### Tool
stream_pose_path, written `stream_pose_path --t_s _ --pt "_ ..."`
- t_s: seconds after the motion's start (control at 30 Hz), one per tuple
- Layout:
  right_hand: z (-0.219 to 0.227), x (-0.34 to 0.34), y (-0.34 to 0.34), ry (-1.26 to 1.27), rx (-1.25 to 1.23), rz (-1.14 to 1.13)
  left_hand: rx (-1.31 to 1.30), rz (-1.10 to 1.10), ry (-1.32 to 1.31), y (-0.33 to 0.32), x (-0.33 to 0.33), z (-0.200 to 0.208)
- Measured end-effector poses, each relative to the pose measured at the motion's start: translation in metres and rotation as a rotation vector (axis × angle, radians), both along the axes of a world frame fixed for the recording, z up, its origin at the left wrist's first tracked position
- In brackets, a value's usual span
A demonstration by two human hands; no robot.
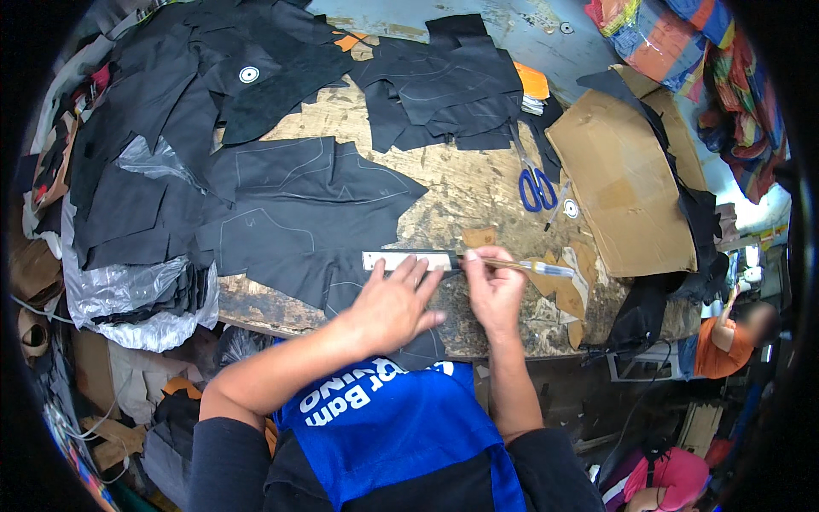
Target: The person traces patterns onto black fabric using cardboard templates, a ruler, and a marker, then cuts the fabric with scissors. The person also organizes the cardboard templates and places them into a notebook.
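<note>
My left hand (391, 305) lies flat with its fingers spread, pressing a small white rectangular strip (373, 259) onto black material. Beneath it, a black leather-like sheet (281, 229) carries pale drawn outlines of pattern shapes. My right hand (495, 293) pinches a slim pen-like tool (546, 269) with a clear barrel. One end of the tool meets the dark material at the strip's right end; the clear end points right. Brown pattern pieces (559, 293) lie just right of my right hand.
Blue-handled scissors (537, 189) rest on the worn wooden table (461, 183). More black sheets (435, 85) lie at the back, with a heap (153, 94) at the left. A cardboard piece (627, 183) covers the right side. Two other people (721, 346) are beyond the table's right end.
</note>
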State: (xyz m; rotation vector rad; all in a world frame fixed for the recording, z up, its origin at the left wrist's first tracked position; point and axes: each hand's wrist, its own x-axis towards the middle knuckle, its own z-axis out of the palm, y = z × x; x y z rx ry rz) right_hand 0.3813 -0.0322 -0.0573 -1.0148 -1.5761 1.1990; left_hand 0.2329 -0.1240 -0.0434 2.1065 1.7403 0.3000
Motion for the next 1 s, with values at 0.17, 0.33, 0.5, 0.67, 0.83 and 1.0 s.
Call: stream_pose_path --t_s 0.17,0.33,0.5,0.67,0.83,1.0 --pt "-0.024 -0.045 -0.020 -0.041 0.000 0.262 0.053 0.028 0.060 -0.067 -0.002 -0.011" --pt "-0.026 -0.057 -0.028 -0.224 0.267 0.203 -0.012 0.098 0.038 -0.100 -0.023 -0.007" --pt "-0.032 -0.056 -0.027 -0.218 0.216 0.188 0.000 0.138 0.016 -0.105 -0.023 -0.009" --pt "-0.039 -0.057 -0.026 -0.116 0.230 0.174 -0.015 0.157 -0.012 -0.106 -0.024 -0.011" --pt "-0.039 -0.055 -0.026 -0.206 0.286 0.151 -0.025 0.168 0.000 -0.107 -0.027 -0.011" --pt "-0.040 -0.053 -0.026 -0.050 0.088 0.178 0.025 0.267 0.028 -0.099 -0.041 -0.015"
